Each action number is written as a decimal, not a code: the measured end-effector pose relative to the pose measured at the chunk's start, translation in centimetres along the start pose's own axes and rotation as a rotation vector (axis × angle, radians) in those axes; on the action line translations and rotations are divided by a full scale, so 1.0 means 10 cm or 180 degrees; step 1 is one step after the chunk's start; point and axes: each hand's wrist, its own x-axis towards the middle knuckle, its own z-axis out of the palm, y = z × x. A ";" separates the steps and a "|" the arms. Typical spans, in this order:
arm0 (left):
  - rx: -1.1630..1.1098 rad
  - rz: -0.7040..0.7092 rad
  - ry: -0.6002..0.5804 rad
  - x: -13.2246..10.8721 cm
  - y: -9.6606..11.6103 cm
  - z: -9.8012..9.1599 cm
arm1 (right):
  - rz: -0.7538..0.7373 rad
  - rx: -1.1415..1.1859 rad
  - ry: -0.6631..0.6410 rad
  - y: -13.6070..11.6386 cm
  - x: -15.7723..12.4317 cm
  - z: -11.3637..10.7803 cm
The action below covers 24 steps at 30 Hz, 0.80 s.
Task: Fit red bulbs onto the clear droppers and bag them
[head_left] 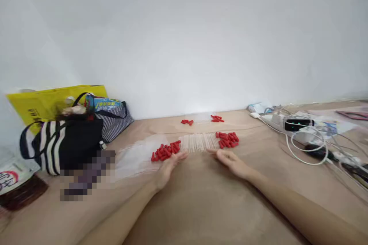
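A row of thin pale sticks lies across the table in front of me. Clusters of small red elongated pieces flank it: a left pile and a right pile, seemingly at the stick ends. My left hand reaches to the near left corner of the row, fingers stretched out beside the left pile. At the near right corner is my right hand, its fingers loosely extended and slightly bent. Neither hand visibly holds anything; whether the fingertips touch the sticks I cannot tell.
Farther back lie two smaller red groups on a clear sheet. Plastic film spreads to the left. A black striped bag, a yellow package and a jar stand left. Cables and a black device lie right.
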 end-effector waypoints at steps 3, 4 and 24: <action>-0.0444 -0.0203 0.0033 0.08 0.06 -0.08 | 0.0311 0.0593 0.0118 -0.03 0.10 -0.02; -0.0552 -0.0254 0.0042 0.10 0.07 -0.10 | 0.0381 0.0722 0.0140 -0.03 0.12 -0.02; 0.4028 0.0821 -0.0944 -0.08 0.19 0.09 | -0.1211 -0.4038 -0.0912 -0.01 -0.03 0.02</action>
